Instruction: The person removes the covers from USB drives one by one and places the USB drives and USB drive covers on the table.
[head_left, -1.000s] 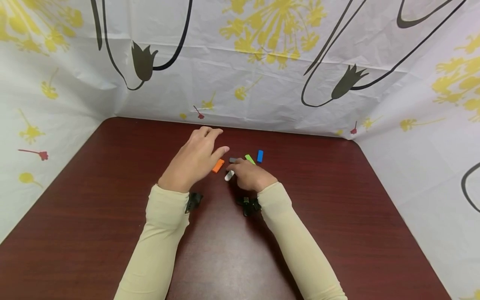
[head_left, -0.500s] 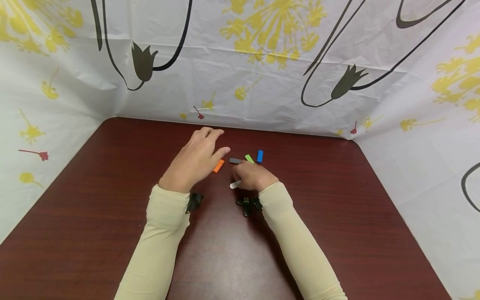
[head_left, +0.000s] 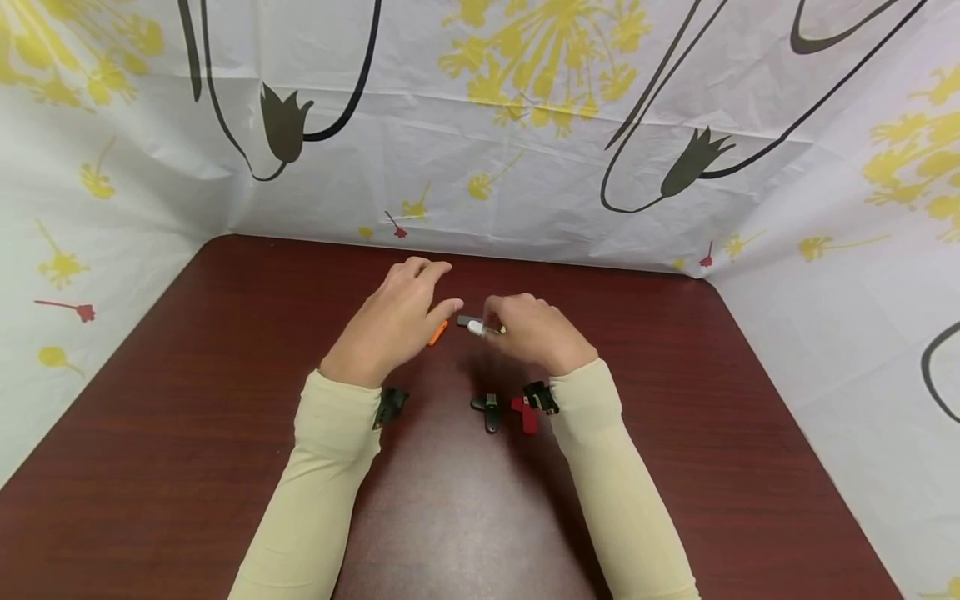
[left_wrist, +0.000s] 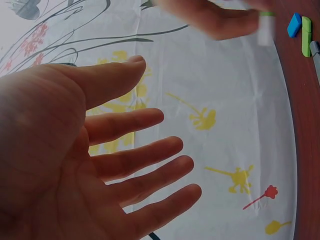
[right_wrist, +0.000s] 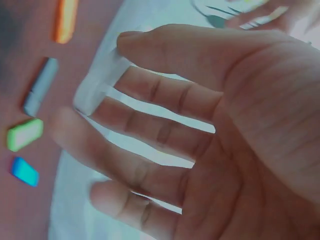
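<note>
White stick (head_left: pixel 476 327) is held above the bench (head_left: pixel 420 517); head-view clock positions are taken from this stick. Left hand (head_left: pixel 386 321), 9 o'clock: fingers extended, spread apart. Right hand (head_left: pixel 536 332), 3 o'clock: thumb and fingers pinch the white stick. Black two-part piece (head_left: pixel 491 417): near 6 o'clock. Red piece (head_left: pixel 529 417): 5 o'clock. Orange stick (head_left: pixel 438 333): 9 o'clock, near. Grey stick (head_left: pixel 464 320): 10 o'clock. Right wrist view: blue stick (right_wrist: pixel 25 171) at 6 o'clock from green stick (right_wrist: pixel 25 134).
</note>
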